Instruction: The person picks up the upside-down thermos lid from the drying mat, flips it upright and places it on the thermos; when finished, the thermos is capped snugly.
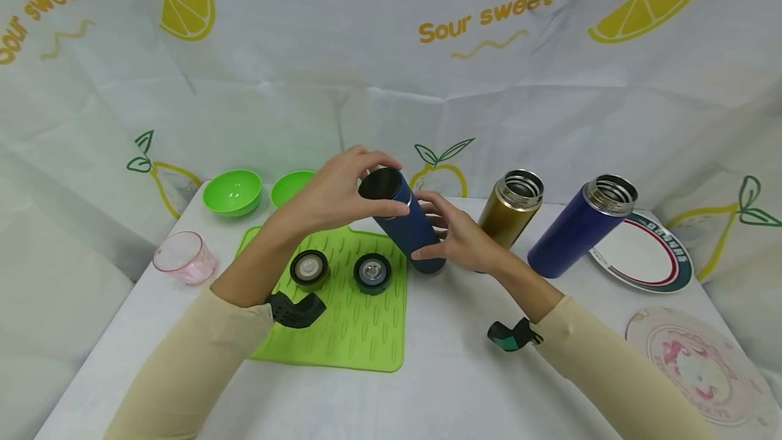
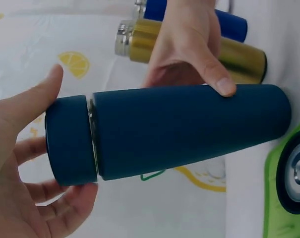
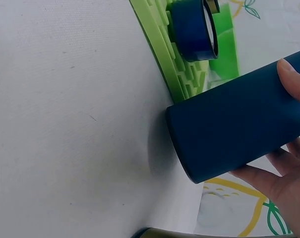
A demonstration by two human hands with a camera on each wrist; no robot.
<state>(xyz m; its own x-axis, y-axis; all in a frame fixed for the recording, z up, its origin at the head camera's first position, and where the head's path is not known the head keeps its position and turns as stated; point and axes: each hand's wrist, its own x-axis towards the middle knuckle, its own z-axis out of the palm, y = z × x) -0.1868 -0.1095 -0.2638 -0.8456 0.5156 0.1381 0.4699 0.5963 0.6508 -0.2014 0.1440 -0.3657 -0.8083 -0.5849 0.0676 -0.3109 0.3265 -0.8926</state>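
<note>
A dark blue thermos [image 2: 189,131] stands at the middle of the table, leaning in the head view. My right hand [image 1: 458,237] grips its body, thumb on the near side and fingers behind. My left hand [image 1: 334,194] holds the thermos lid [image 2: 70,141] between thumb and fingers. A thin metal ring shows between lid and body in the left wrist view. Just right of my right hand is a lidless gold thermos [image 1: 512,208], and beyond it a lidless royal blue one [image 1: 571,236].
A green drying mat [image 1: 360,331] bears two round lids, one gold-sided [image 1: 309,269] and one dark blue [image 1: 373,273]. Green bowls [image 1: 232,193] and a pink glass [image 1: 186,260] are at left. A rimmed plate [image 1: 635,253] and a pink-patterned round mat [image 1: 702,365] lie at right.
</note>
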